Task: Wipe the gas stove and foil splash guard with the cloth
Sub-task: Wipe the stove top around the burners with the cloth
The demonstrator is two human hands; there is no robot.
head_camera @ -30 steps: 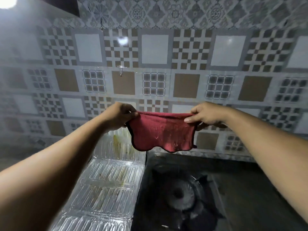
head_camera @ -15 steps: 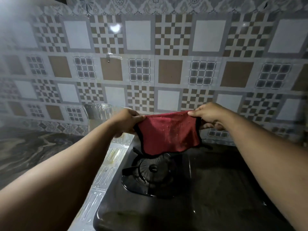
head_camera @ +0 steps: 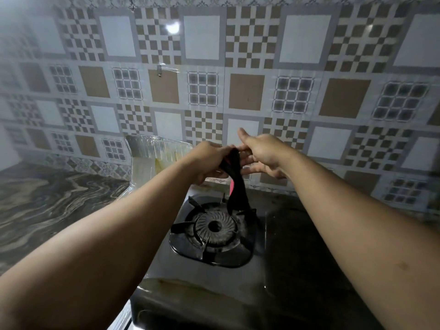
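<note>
We face a tiled wall [head_camera: 247,91] patterned in white, brown and checkered squares; a lamp's reflection [head_camera: 172,27] glares at eleven o'clock, and a marbled countertop [head_camera: 47,206] lies at nine o'clock.

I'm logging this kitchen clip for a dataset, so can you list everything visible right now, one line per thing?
Cloth: one, red but mostly in shadow, bunched and hanging from both hands above the burner.
Gas stove: one, dark, centre and right foreground.
Burner: one, dark grey, on the stove's left part.
Foil splash guard: one, silvery with yellowish stains, left of the stove.
Countertop: one, marbled brown, left.
Tiled wall: patterned beige, brown and white, behind.
Left hand: one, gripping the cloth.
Right hand: one, pinching the cloth's top.
</note>
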